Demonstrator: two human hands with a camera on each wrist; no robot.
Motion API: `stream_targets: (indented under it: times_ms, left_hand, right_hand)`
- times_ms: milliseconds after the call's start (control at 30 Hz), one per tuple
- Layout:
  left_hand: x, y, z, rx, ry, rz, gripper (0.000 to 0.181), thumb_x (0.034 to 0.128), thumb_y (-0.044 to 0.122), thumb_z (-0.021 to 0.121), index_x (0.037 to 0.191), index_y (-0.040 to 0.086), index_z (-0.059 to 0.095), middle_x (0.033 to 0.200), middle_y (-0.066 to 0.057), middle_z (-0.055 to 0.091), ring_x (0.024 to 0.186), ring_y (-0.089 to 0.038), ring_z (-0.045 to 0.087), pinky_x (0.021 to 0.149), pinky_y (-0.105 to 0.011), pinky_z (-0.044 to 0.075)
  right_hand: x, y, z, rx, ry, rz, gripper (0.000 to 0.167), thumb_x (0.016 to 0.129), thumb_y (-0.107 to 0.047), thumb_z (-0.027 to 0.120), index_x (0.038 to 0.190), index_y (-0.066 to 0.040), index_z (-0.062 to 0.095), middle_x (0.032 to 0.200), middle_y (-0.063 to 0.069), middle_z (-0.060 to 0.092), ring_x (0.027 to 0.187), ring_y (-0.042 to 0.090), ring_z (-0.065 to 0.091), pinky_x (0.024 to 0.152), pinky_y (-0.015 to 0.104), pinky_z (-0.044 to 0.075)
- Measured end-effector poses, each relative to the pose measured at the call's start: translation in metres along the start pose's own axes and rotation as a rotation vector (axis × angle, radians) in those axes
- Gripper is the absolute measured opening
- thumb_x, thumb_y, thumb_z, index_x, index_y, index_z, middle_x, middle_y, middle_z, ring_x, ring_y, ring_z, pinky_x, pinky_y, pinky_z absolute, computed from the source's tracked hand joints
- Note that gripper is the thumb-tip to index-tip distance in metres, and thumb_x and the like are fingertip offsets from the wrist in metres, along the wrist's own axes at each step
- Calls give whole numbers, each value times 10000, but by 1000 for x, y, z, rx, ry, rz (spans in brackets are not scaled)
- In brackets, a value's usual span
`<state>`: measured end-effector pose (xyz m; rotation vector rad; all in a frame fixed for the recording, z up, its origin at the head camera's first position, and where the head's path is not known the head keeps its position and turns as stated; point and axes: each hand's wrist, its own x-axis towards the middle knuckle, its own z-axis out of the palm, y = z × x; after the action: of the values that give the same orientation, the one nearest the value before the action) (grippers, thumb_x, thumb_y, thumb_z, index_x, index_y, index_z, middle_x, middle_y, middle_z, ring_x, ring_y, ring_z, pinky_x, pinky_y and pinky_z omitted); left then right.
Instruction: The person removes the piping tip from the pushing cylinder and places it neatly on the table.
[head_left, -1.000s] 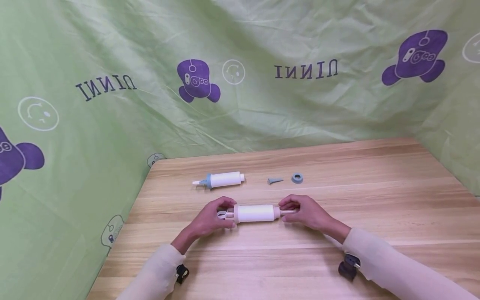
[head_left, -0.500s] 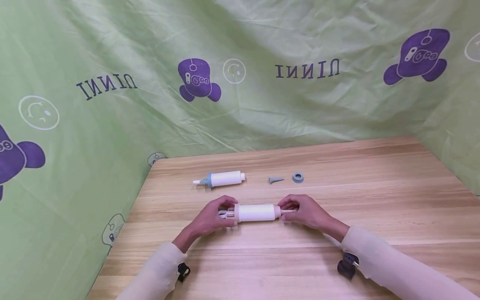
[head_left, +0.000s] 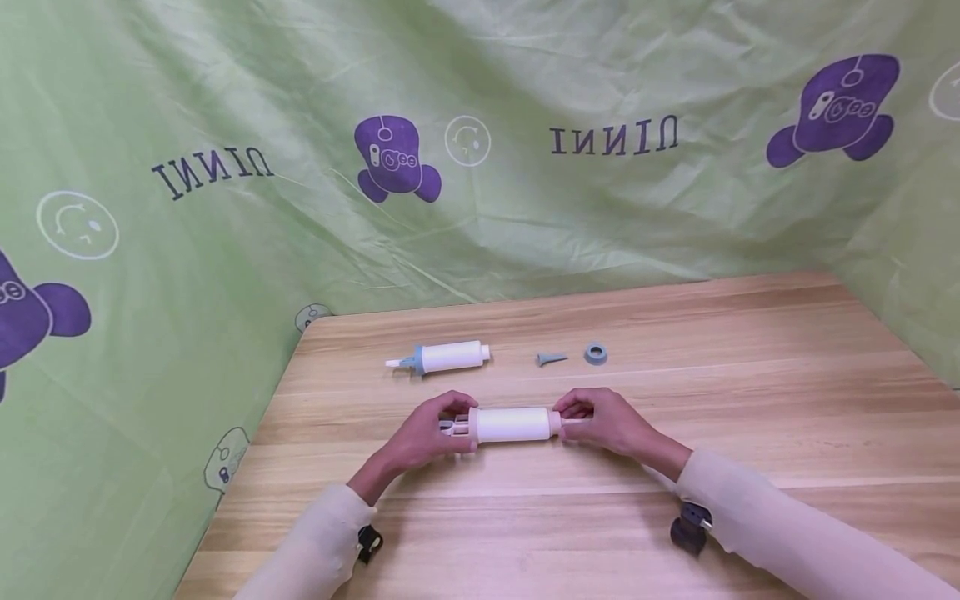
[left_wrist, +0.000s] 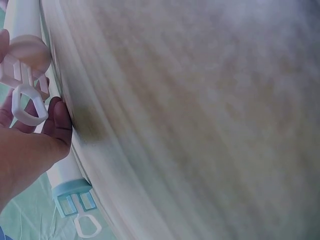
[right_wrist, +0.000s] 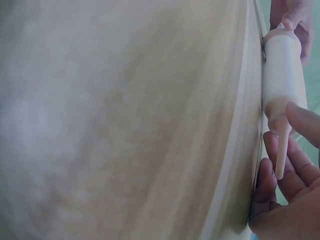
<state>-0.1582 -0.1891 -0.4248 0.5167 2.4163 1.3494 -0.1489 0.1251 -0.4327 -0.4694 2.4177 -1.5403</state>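
Thumb and fingers of the left hand (head_left: 424,432) curled round the pink back end (head_left: 473,425) of a white tube (head_left: 513,425), near its pull ring (left_wrist: 31,121). The right hand (head_left: 613,423) pinched the other end, by its pink spout (right_wrist: 282,152). The tube lay sideways between them over the table (head_left: 525,525), maybe held at both ends so it couldn't roll. Behind it, a blue-ended tube (head_left: 452,357), blue tip (head_left: 550,359) and blue ring (head_left: 596,362) sat apart, likely out of the way.

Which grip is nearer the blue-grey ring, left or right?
Right. In the head view, the right grip is directly below the ring; the left grip is farther, below and left, at the handle end of the pink-ended tube.
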Motion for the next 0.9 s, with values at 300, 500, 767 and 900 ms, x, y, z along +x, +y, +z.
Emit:
stream_targets:
  times_ms: [300,500,767,900]
  left_hand:
    - [0,1,0,-17,4,-1,465,813,110,839,1221,54,622,1152,-90,644,1078,-281,597,915,-448,489]
    - [-1,2,0,-32,11,-6,466,816,84,830,1229,38,619,1155,-97,636,1091,-311,589,922,-478,481]
    - [-1,8,-3,-41,17,43,483,814,106,829,1241,29,618,1154,-83,643,1122,-306,575,955,-485,458]
    - [-1,14,-4,-56,5,83,502,808,108,833,1248,7,614,1148,-95,653,1105,-307,590,933,-461,463]
  right_hand:
    - [-1,-4,1,-4,15,36,242,824,-52,802,1035,7,699,933,41,687,880,184,629,760,291,514]
    - [-3,-5,1,5,21,42,237,838,-64,793,1047,0,702,946,41,692,888,185,633,759,293,517]
    - [-7,-4,-3,22,21,23,242,868,-112,772,1084,-27,703,990,34,691,933,192,629,825,354,511]
    - [-11,-5,-8,17,31,-28,237,882,-133,763,1091,-43,698,1005,25,688,953,199,626,856,378,507]
